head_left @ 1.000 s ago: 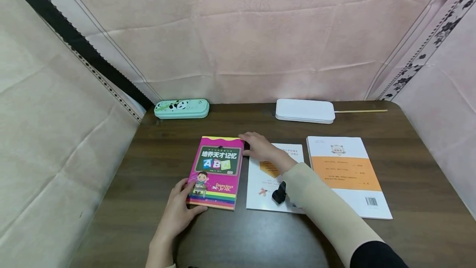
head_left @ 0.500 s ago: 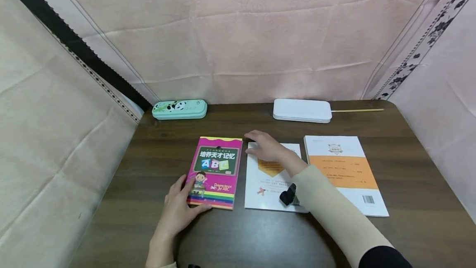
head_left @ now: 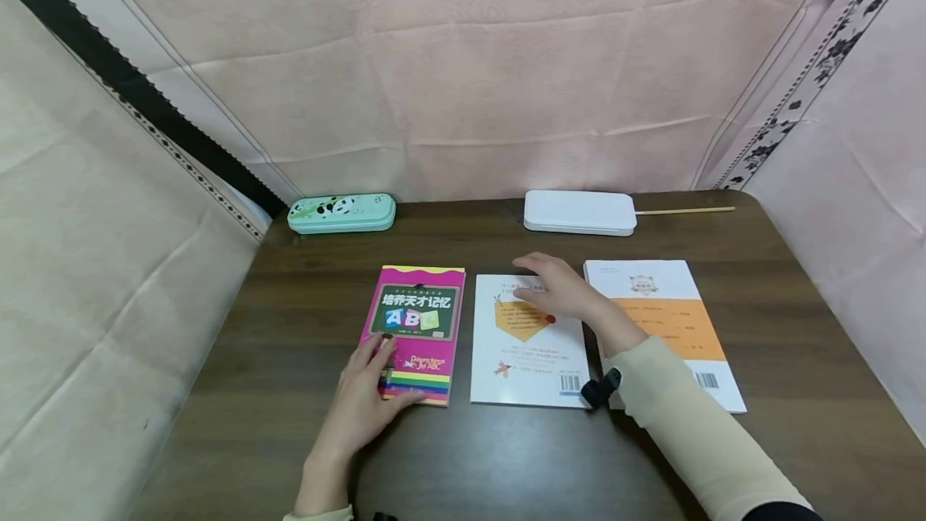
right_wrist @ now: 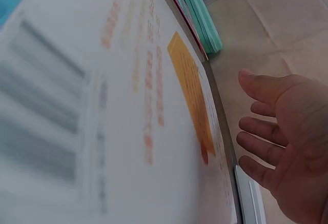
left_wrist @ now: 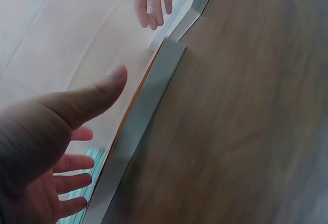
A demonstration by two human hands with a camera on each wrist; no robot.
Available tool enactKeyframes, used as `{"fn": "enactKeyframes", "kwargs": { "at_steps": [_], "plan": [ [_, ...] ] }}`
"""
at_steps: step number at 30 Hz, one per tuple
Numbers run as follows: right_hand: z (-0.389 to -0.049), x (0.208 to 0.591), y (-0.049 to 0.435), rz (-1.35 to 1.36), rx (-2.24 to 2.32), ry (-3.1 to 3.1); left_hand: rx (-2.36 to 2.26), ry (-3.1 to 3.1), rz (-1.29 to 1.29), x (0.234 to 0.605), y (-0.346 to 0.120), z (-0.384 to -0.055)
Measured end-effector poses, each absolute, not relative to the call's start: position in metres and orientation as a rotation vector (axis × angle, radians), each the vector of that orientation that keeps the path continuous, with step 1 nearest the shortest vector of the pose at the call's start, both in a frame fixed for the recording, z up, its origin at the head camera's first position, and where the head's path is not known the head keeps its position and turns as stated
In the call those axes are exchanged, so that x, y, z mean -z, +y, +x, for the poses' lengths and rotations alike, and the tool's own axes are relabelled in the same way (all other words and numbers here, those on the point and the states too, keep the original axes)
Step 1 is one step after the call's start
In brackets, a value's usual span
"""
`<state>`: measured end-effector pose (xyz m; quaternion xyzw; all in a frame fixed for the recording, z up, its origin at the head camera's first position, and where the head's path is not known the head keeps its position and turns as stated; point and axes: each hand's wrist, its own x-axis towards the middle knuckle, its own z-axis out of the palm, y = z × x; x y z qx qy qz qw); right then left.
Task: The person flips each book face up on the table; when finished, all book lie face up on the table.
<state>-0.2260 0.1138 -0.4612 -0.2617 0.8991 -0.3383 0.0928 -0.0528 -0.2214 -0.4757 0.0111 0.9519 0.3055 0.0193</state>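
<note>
The left hand (head_left: 367, 404) could knock the bright pink, rectangular, paper-covered book (head_left: 427, 348) askew if it drags over the cover: its fingers are loosely spread above the lower left, gripping nothing, and whether they press down I cannot tell. The right hand (head_left: 560, 289) has relaxed fingers grasping nothing, over the top of the flat white paper book with an orange pentagon (head_left: 531, 376); a low sweep could push that toward the white paper book with a broad orange band (head_left: 673, 328) — the two lie close together. The pink book lies flat on the dark brown wooden table (head_left: 492, 465), leftmost of the three — its cover has a green chalkboard panel, white lettering and rainbow stripes, partly hidden.
</note>
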Motion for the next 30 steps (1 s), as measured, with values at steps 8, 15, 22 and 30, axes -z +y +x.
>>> {"fn": "enactKeyframes", "kwargs": {
  "at_steps": [8, 15, 22, 30],
  "plan": [
    [-0.22, 0.463, 0.137, -0.737, 1.032, 2.682, -1.022, 2.954, 0.092, 0.472, -0.201, -0.053],
    [-0.213, 0.46, 0.151, -0.588, 0.983, 2.76, -1.061, 2.932, 0.202, 0.472, -0.177, -0.054],
    [-0.211, 0.459, 0.163, -0.57, 0.968, 2.796, -1.094, 2.896, 0.301, 0.468, -0.162, -0.057],
    [-0.211, 0.46, 0.173, -0.578, 0.908, 2.782, -1.042, 2.834, 0.341, 0.464, -0.148, -0.059]
  ]
}}
